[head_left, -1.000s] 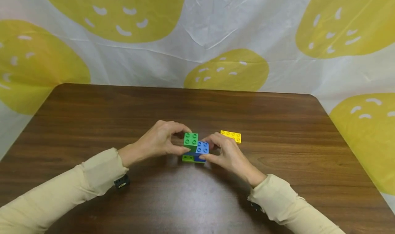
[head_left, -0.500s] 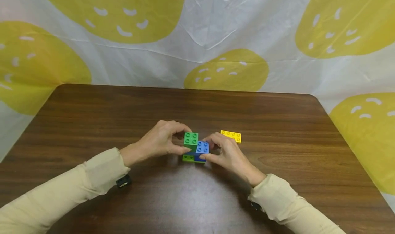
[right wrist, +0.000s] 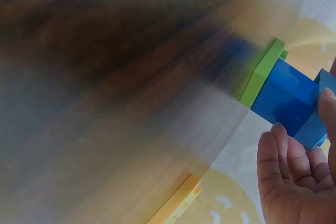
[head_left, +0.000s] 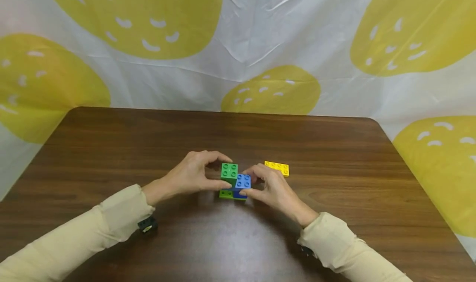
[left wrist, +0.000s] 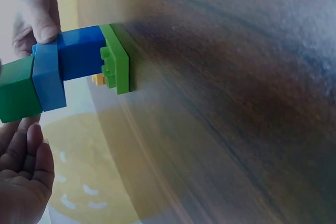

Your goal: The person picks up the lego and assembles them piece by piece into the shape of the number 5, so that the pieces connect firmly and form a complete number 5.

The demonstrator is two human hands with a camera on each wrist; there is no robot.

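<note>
A small brick stack stands at the table's middle: a green brick [head_left: 229,170] on top, a light blue brick [head_left: 243,181] beside and below it, a darker blue brick [left wrist: 79,53] under those, and a green plate [head_left: 225,194] at the base. My left hand [head_left: 224,173] pinches the green brick between its curled index finger and thumb. My right hand [head_left: 248,183] grips the blue brick from the right, thumb at the near side. A flat yellow plate [head_left: 277,168] lies on the table just behind the right hand. In the right wrist view, my fingers [right wrist: 283,177] curl beside the blue brick [right wrist: 289,98].
The dark wooden table [head_left: 111,149] has rounded far corners. A white cloth with yellow blobs [head_left: 245,46] hangs behind it. Both arms wear beige sleeves [head_left: 111,216].
Hands and bricks stay in about the same place and grip. Only the head view has tipped slightly, so everything sits a little lower in the picture.
</note>
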